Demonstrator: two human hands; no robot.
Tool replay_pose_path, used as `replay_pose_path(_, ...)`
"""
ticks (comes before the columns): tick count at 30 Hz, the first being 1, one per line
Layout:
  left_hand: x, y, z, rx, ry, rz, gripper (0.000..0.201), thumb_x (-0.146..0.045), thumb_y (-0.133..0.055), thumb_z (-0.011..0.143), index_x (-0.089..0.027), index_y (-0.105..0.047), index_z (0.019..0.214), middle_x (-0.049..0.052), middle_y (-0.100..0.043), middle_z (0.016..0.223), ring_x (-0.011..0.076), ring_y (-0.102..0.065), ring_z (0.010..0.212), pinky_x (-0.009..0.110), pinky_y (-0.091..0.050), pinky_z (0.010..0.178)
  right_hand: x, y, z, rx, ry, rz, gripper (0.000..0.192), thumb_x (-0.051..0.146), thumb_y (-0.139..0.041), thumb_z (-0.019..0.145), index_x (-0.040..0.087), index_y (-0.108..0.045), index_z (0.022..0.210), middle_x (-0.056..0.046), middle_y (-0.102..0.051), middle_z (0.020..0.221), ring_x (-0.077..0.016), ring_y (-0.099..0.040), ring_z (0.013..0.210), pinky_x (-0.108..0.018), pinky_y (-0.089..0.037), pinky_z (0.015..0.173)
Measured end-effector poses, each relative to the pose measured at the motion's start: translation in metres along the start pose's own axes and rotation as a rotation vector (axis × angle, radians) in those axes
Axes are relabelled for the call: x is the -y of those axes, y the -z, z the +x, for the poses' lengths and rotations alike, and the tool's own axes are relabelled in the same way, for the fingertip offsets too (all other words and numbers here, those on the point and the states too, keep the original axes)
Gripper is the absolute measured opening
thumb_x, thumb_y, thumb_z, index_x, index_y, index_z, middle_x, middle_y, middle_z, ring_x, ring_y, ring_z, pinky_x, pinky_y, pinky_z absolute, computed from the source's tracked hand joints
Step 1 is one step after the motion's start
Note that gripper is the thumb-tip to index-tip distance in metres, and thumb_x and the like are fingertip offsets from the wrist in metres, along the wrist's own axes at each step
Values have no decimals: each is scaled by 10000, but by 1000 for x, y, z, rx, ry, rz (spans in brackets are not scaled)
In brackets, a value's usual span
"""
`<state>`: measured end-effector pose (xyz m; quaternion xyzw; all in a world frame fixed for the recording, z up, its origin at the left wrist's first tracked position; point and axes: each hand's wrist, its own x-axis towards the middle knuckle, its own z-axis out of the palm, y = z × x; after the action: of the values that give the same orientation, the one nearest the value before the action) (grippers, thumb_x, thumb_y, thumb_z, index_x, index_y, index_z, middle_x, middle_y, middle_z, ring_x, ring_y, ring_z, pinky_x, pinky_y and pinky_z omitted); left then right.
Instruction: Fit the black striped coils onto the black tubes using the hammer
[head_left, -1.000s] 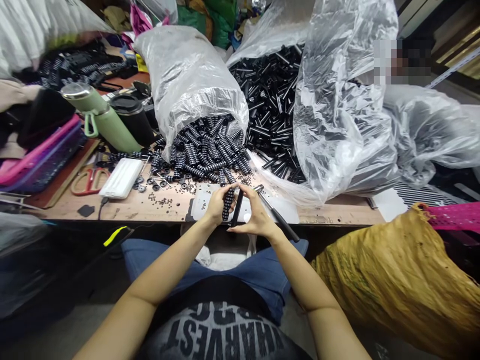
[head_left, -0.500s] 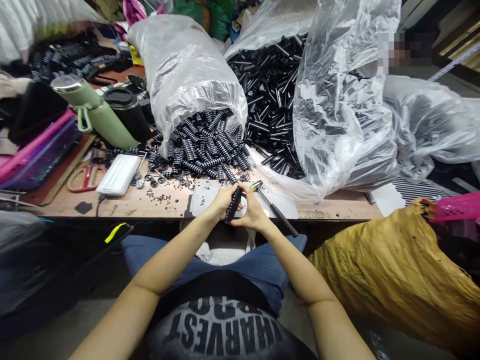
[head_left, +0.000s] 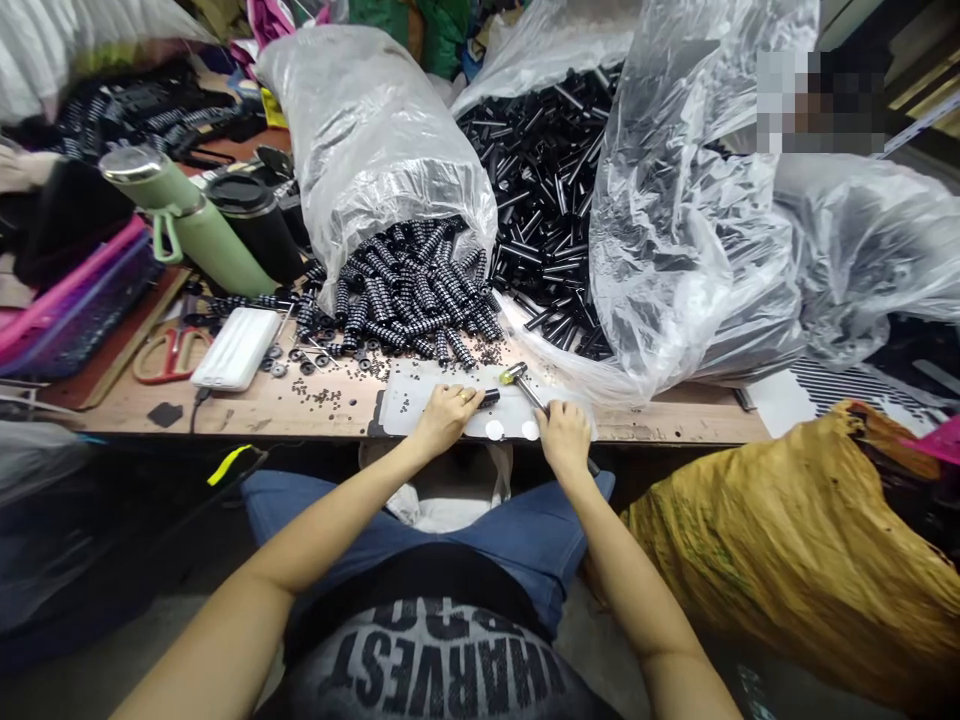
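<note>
The cylinder (head_left: 490,398) is black, the hammer (head_left: 514,373) silver, yellow and black, the rollers (head_left: 409,300) black with pale bands.

We record a single head-worn view. From above, it faces forward and down, passing over the shirt (head_left: 450,655) at close range to the table (head_left: 645,426), whose near edge crosses the frame below mid-height. We find the left hand (head_left: 448,416) and the right hand (head_left: 566,437) at middle distance, by that edge, with the table's far side higher in frame and farther off.
</note>
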<state>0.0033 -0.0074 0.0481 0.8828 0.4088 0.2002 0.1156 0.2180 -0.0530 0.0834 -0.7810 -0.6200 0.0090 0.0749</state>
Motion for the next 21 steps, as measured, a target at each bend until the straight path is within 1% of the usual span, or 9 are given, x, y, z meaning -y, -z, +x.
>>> replay_pose_path(3,3,5,-3,7,-14,92,410,-126,-322,939,-187,-525,1290,149,-627,1161,258,-541,1057,473,-330,921,-12,17,-11,101,-42,80,268,353,-368,973,164,-558,960,-116,-634,875,-236,-605,809,-313,-412,699)
replay_pose_path(6,2,7,-4,8,-18,120,423,-126,-309,944,-198,-511,1308,143,-618,1209,270,-524,1111,495,-301,945,-5,21,-29,79,14,265,334,361,-242,1007,189,-526,964,-58,-625,754,-189,-600,684,-263,-374,627)
replay_pose_path(10,-3,5,-3,23,6,158,441,-113,-296,945,-186,-498,1329,135,-608,1247,268,-514,1175,493,-294,999,8,22,-41,207,71,211,347,353,-249,1005,189,-524,872,-26,-582,632,-167,-560,559,-249,-319,563)
replay_pose_path(11,-6,3,-2,29,9,171,441,-119,-298,945,-170,-487,1341,139,-594,1273,264,-498,1208,485,-286,1024,11,25,-41,220,79,214,350,363,-255,1004,191,-519,851,-19,-571,615,-164,-553,543,-246,-312,554)
replay_pose_path(13,-15,-3,-1,30,9,203,446,-203,-319,959,-108,-438,1378,167,-521,1363,274,-414,1307,487,-236,1085,18,38,-40,159,99,296,387,401,-224,1007,198,-505,835,-9,-557,603,-157,-545,530,-240,-322,545)
replay_pose_path(15,-25,-10,0,32,-2,230,563,-368,-344,958,-34,-371,1411,204,-407,1451,297,-286,1392,498,-163,1132,29,51,-41,70,137,412,428,441,-178,1007,202,-499,856,-7,-560,611,-156,-555,539,-235,-349,552)
replay_pose_path(17,-32,-17,0,50,-15,239,687,-468,-353,934,15,-327,1422,231,-325,1490,315,-202,1425,498,-123,1151,43,56,-42,59,199,463,449,448,-154,1006,197,-509,896,-25,-593,647,-160,-585,576,-233,-376,569)
replay_pose_path(18,-34,-19,-1,62,-23,237,691,-456,-357,930,28,-317,1422,236,-306,1497,316,-192,1428,487,-126,1155,50,55,-43,92,235,437,445,443,-161,1006,191,-520,925,-42,-618,679,-169,-604,604,-238,-385,580)
replay_pose_path(21,-31,-24,2,70,-45,218,581,-293,-357,928,27,-330,1411,227,-309,1498,303,-233,1417,458,-172,1149,68,39,-43,300,304,226,397,420,-234,1002,173,-544,1017,-88,-674,763,-210,-638,649,-264,-378,586)
